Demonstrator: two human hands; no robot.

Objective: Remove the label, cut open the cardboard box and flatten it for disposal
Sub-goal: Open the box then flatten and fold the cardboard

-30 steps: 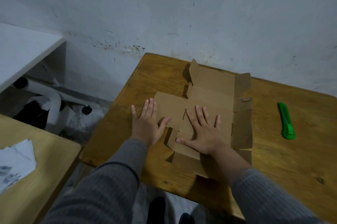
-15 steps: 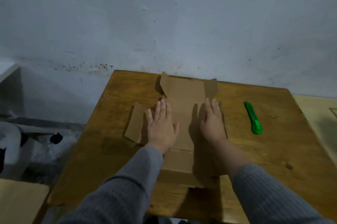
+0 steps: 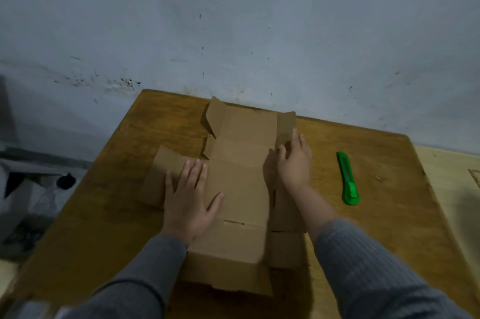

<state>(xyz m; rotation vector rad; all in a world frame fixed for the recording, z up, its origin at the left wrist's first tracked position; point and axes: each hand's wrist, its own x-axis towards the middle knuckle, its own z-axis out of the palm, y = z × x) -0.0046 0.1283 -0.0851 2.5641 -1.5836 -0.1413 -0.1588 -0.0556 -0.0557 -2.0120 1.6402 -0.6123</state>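
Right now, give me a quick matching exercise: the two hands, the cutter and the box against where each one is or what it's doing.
1. left hand
2. right hand
3. cutter
4. box

A. lies alone, right of the cardboard
B. spread open on the table
C. flat on the left panel
D. at the raised right flap

Pairs: 1-C, 2-D, 3-A, 4-B

Bare surface (image 3: 109,214) lies open to your left of the cardboard box (image 3: 239,188). On your right, the green cutter (image 3: 348,179) sits near the box; wall (image 3: 233,33) closes off the far edge.
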